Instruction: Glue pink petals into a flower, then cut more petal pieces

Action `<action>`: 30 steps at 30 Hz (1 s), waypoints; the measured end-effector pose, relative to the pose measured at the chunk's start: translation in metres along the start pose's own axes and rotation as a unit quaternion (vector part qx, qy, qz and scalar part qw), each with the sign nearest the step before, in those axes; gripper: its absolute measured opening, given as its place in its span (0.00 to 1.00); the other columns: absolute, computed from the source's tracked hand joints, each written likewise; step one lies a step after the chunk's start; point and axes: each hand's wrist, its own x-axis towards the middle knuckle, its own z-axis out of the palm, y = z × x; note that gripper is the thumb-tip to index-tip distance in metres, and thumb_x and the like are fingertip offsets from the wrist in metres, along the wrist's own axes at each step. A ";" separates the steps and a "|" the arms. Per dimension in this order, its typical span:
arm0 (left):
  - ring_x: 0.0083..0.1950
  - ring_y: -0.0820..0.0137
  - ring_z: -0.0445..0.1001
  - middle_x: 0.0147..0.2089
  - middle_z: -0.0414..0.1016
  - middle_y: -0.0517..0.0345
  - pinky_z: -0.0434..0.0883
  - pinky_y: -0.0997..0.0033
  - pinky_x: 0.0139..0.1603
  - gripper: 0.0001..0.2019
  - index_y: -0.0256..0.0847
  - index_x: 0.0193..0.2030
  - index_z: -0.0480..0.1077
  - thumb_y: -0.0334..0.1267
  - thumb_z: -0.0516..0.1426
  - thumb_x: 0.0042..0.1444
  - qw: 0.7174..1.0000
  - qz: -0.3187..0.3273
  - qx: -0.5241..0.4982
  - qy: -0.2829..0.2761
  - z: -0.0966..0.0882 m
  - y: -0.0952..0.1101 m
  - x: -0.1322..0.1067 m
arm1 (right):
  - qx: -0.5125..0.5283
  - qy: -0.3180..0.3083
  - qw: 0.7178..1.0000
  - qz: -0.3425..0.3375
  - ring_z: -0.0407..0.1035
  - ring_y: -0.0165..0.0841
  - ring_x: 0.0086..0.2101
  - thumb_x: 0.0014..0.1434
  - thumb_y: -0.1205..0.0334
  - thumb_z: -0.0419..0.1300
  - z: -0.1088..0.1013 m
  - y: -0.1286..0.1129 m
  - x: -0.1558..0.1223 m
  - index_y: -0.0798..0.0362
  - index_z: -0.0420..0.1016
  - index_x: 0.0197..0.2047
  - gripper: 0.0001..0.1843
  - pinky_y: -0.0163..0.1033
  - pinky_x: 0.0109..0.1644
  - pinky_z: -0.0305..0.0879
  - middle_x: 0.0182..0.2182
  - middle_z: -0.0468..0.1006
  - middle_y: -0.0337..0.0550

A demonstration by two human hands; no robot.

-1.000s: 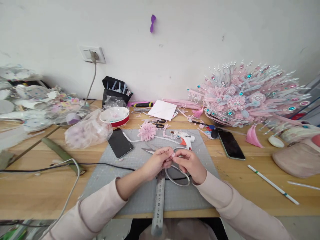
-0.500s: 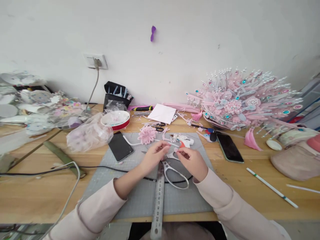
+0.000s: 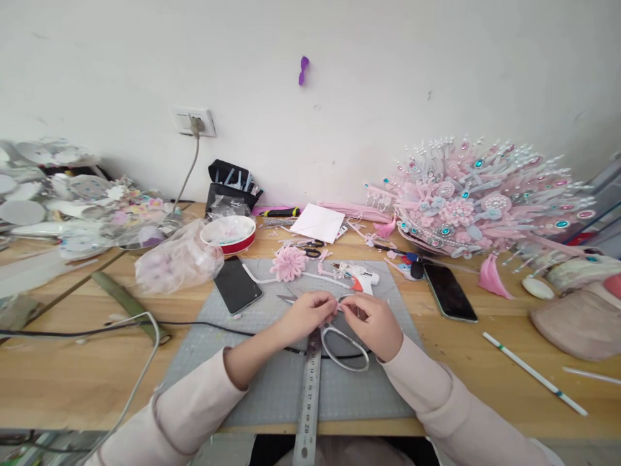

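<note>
1 pink flower (image 3: 289, 264) lies formed on the mat (image 3: 356, 398), while the left hand (image 3: 306, 317) and right hand (image 3: 376, 325) pinch a tiny pink piece (image 3: 339, 307), apparently unfinished

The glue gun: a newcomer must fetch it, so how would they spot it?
On the wooden table, find the grey cutting mat. Near its far edge, just beyond the right hand, lies the glue gun. Unlike the pink flower nearby, it is white with an orange part.
</note>
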 end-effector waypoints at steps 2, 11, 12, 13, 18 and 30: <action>0.20 0.80 0.55 0.18 0.60 0.65 0.51 0.78 0.21 0.12 0.36 0.22 0.66 0.43 0.56 0.47 0.995 -0.035 -0.090 -0.008 0.002 0.000 -0.001 | -0.007 0.009 1.000 -0.025 0.65 0.30 0.24 0.55 0.66 0.52 0.000 -0.001 0.000 0.53 0.73 0.29 0.09 0.34 0.28 0.58 0.23 0.73 0.41; 0.20 0.80 0.54 0.20 0.60 0.64 0.51 0.77 0.22 0.12 0.36 0.24 0.65 0.44 0.56 0.46 0.979 -0.056 -0.195 0.004 0.003 -0.003 0.000 | -0.084 0.046 0.991 -0.096 0.71 0.32 0.31 0.59 0.66 0.49 0.002 0.000 -0.005 0.54 0.74 0.34 0.12 0.34 0.35 0.63 0.29 0.78 0.45; 0.20 0.79 0.54 0.19 0.59 0.65 0.51 0.77 0.22 0.12 0.37 0.23 0.64 0.45 0.54 0.48 0.993 -0.034 -0.115 0.008 -0.001 -0.002 0.002 | -0.087 0.033 0.992 -0.086 0.71 0.31 0.32 0.60 0.65 0.49 -0.003 -0.001 -0.001 0.54 0.75 0.34 0.12 0.34 0.36 0.63 0.30 0.78 0.44; 0.21 0.78 0.54 0.19 0.58 0.65 0.52 0.76 0.23 0.13 0.37 0.22 0.62 0.44 0.52 0.50 1.000 -0.006 -0.024 0.014 -0.006 0.000 0.004 | -0.095 0.017 0.993 -0.073 0.71 0.31 0.33 0.60 0.63 0.50 -0.008 -0.003 0.006 0.53 0.75 0.35 0.12 0.33 0.36 0.62 0.31 0.78 0.43; 0.28 0.72 0.63 0.23 0.66 0.61 0.58 0.73 0.30 0.11 0.39 0.23 0.62 0.38 0.46 0.54 0.950 0.030 0.303 0.063 -0.033 -0.002 0.015 | -0.267 -0.119 0.956 -0.037 0.71 0.34 0.36 0.58 0.62 0.53 -0.041 -0.013 0.081 0.51 0.78 0.34 0.12 0.34 0.36 0.60 0.35 0.79 0.44; 0.36 0.63 0.72 0.34 0.75 0.49 0.63 0.68 0.33 0.14 0.39 0.32 0.69 0.38 0.44 0.56 0.876 -0.024 0.474 0.086 -0.045 -0.010 0.020 | -0.414 -0.426 0.803 -0.043 0.72 0.35 0.36 0.44 0.68 0.63 0.021 0.000 0.212 0.55 0.80 0.38 0.15 0.33 0.36 0.60 0.36 0.80 0.46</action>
